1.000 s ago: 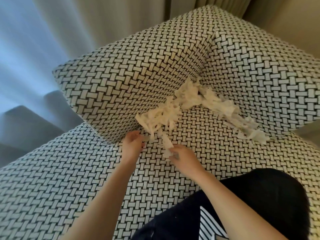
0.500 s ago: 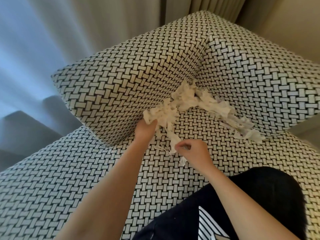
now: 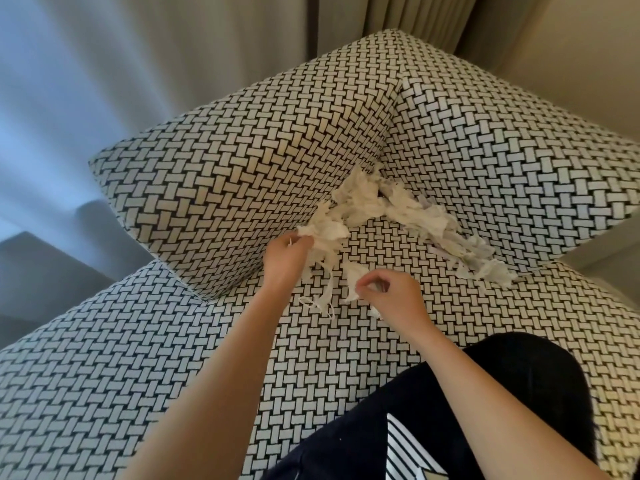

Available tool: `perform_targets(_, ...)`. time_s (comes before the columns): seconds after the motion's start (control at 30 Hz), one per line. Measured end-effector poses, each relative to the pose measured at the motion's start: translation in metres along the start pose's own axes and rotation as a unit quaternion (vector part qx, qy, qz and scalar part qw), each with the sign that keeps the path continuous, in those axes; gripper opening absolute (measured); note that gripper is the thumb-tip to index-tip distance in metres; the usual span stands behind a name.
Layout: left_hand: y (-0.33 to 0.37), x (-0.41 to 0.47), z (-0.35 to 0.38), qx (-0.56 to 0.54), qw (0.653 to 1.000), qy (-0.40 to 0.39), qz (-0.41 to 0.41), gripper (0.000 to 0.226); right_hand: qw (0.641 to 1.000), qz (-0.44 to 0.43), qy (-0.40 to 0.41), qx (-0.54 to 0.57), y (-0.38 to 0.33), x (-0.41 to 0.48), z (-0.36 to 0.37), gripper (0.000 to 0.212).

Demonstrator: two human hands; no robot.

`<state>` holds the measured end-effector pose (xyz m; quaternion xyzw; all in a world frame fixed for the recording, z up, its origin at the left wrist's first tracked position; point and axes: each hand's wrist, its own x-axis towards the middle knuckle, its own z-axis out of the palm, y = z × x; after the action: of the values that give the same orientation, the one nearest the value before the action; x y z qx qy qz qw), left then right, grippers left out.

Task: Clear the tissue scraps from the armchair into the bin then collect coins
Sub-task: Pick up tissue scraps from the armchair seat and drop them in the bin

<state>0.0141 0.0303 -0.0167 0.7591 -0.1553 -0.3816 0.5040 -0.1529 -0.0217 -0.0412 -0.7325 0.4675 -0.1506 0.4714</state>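
Item: tissue scraps (image 3: pixel 377 202), white, torn and stringy. They are heaped in the inner corner of the armchair (image 3: pixel 138 358) seat, where the two upright cushions meet. One trail runs right along the crease under the right-hand cushion. Another runs forward and left toward the hands.

Grip, left: left hand (image 3: pixel 285 261), seen from the back, at the near-left end of the heap. Its fingers are curled into a clump of scraps, which bulges just above and right of the knuckles. Thin strands hang from the clump onto the seat.

Grip, right: right hand (image 3: pixel 391 296), lower and to the right, just above the seat. Its thumb and fingertips are closed together on a loose strip, which stands up to the left of the fingers. The main heap lies beyond both hands, apart from the right one.

Support: armchair, in black-and-white basket-weave fabric.

Surroundings: pale curtains (image 3: pixel 173 46) behind the chair. A dark garment (image 3: pixel 398 427) with white stripes is at the lower edge, over the seat front.
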Motion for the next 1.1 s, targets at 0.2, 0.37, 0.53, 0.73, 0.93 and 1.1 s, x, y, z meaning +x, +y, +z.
perform_targets(0.2,0.006,-0.004,-0.007,0.056,0.997,-0.032,0.03,0.025,0.999,-0.016,0.046,0.013,-0.001,0.002,-0.012,0.012)
perform_targets(0.37,0.015,0.0,-0.009,0.24,0.952,-0.14,0.132,0.03,0.997,-0.015,0.076,0.022,-0.002,0.001,-0.023,0.022)
perform_targets(0.53,0.025,-0.003,0.009,0.268,0.928,-0.2,0.166,0.033,0.994,-0.023,0.101,0.037,0.0,-0.005,-0.035,0.032)
perform_targets(0.73,0.043,-0.021,0.043,0.244,0.919,-0.242,0.194,0.035,0.991,-0.039,0.12,0.045,0.002,-0.015,-0.07,0.054)
perform_targets(0.93,0.076,-0.05,0.088,0.288,0.875,-0.297,0.25,0.035,0.995,-0.039,0.096,0.006,0.002,-0.028,-0.126,0.063)
perform_targets(1.1,0.1,-0.076,0.137,0.314,0.831,-0.359,0.286,0.038,0.99,-0.053,0.129,-0.033,0.012,-0.047,-0.177,0.046)
